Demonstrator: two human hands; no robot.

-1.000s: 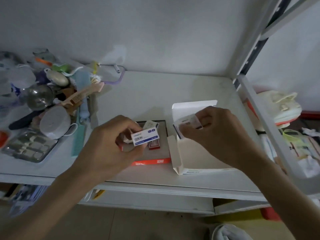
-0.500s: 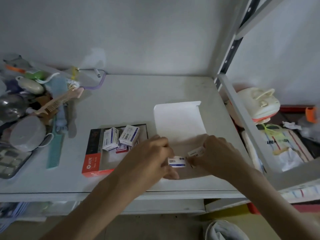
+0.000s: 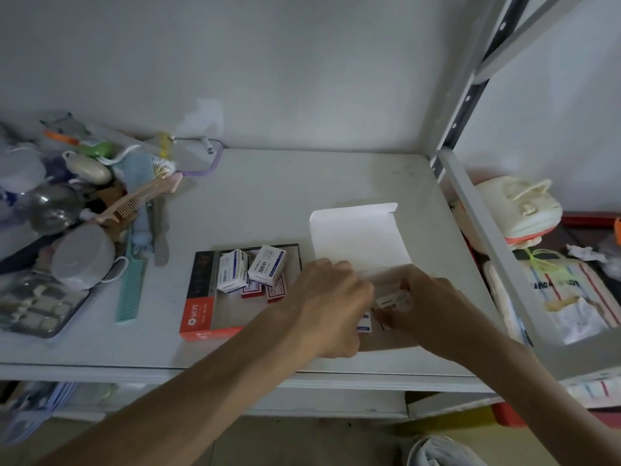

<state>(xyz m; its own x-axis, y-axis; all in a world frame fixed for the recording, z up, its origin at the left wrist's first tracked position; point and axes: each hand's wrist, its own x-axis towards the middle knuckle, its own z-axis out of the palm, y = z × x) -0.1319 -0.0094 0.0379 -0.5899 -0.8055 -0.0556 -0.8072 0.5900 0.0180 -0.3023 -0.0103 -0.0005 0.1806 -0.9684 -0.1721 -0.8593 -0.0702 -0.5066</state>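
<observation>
An open white carton point(image 3: 359, 240) lies on the white shelf point(image 3: 268, 203) with its lid flap folded back. My left hand point(image 3: 331, 304) grips a small white-and-blue box point(image 3: 364, 322) low inside the carton. Right beside it my right hand point(image 3: 426, 311) pinches another small white box point(image 3: 394, 301). To the left, a flat black and orange tray box point(image 3: 201, 307) holds two more small white-and-blue boxes point(image 3: 250, 269) and small red packets point(image 3: 275, 291).
A heap of combs, brushes, a grey roll and a metal ball crowds the shelf's left end point(image 3: 77, 210). A teal comb point(image 3: 131, 280) lies beside it. A grey rack post point(image 3: 470, 95) stands right, with bags and a cream case point(image 3: 517, 206) beyond.
Both hands came down from above the tray box into the white carton, each with a small box. The carton's lid now lies flat. The view shifted left and down.
</observation>
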